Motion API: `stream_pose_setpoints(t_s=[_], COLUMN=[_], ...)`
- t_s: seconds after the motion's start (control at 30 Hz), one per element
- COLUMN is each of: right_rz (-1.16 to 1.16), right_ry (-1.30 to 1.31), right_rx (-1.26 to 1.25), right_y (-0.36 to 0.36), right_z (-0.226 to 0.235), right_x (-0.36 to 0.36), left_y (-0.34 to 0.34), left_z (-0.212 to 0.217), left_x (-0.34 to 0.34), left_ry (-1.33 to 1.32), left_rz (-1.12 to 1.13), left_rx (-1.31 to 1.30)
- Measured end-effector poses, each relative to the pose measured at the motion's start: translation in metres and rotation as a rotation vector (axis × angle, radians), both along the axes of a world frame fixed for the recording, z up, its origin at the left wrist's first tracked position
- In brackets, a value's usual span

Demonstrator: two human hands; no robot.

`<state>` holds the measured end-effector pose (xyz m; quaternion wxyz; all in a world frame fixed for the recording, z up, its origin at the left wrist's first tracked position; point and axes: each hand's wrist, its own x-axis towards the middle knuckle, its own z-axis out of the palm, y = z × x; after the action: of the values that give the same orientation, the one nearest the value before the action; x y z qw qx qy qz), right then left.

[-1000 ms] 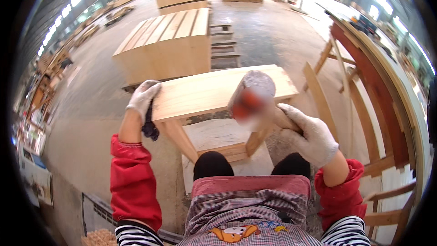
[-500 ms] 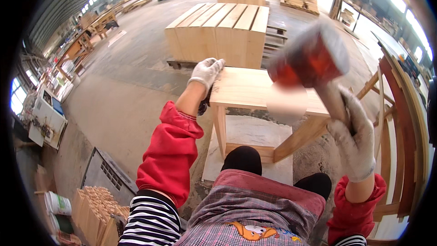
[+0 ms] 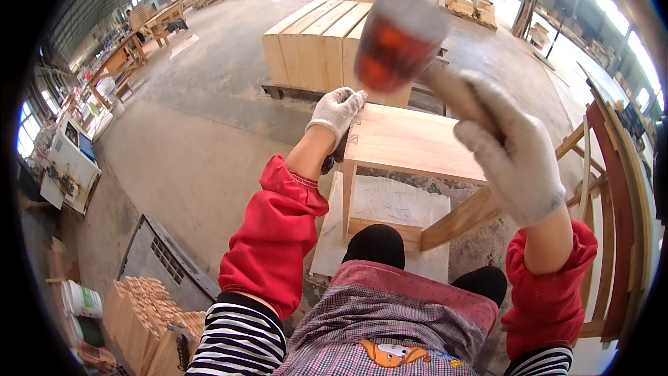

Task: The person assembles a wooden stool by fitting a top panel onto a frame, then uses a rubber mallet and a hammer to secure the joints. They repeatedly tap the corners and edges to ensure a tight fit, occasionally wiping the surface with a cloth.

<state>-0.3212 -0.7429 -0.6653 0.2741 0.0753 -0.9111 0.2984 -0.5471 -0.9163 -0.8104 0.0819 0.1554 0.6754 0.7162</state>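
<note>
A wooden box frame of pale planks, with a dovetail joint at its far left corner, stands in front of my knees. My left hand, in a white knit glove, grips that corner, its fingers over the edge of the top board. My gloved right hand is wrapped round the wooden handle of a mallet. The mallet's red and grey head, blurred by motion, is raised over the far left part of the frame and apart from it. My right hand hides the frame's right end.
A pale slab lies beneath the frame. Beyond stands a stack of wooden panels on a pallet. A wooden rack is close on the right. At lower left are cut wood strips, white buckets and a grey metal panel.
My right hand has swung the mallet left and farther out, toward the corner by my left hand. The left hand keeps its grip; the view has shifted slightly.
</note>
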Motion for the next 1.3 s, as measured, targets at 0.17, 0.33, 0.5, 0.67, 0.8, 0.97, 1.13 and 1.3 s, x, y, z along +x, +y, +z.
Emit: stream_pose_setpoints(t_s=[0.17,0.33,0.5,0.67,0.8,0.97,1.13,1.3], right_rz=[0.076,-0.039,0.090,0.071,-0.023,0.056,-0.047,-0.023], right_ry=[-0.157,-0.298,0.032,-0.309,-0.200,-0.084,-0.354,-0.078], right_rx=[0.083,0.383,-0.162,0.335,0.095,-0.070,0.342,-0.066], right_y=[0.001,-0.001,-0.009,-0.004,-0.001,-0.007,-0.006,-0.009], right_z=[-0.041,0.002,-0.027,-0.019,0.000,-0.046,-0.001,-0.019], right_x=[-0.005,-0.006,-0.013,-0.007,-0.001,-0.017,-0.015,-0.020], left_y=[0.006,-0.004,0.001,-0.011,0.006,-0.001,-0.010,-0.004], left_z=[-0.029,-0.045,-0.018,-0.056,-0.028,-0.024,-0.028,-0.003], left_x=[-0.025,-0.049,-0.016,-0.051,-0.023,-0.024,-0.032,-0.008], left_ry=[0.074,-0.016,0.033,0.153,0.143,-0.094,-0.174,-0.131], left_rz=[-0.019,-0.056,-0.031,-0.311,-0.064,-0.072,-0.117,-0.090], left_rx=[0.035,0.224,-0.001,0.189,0.083,0.243,0.273,0.004])
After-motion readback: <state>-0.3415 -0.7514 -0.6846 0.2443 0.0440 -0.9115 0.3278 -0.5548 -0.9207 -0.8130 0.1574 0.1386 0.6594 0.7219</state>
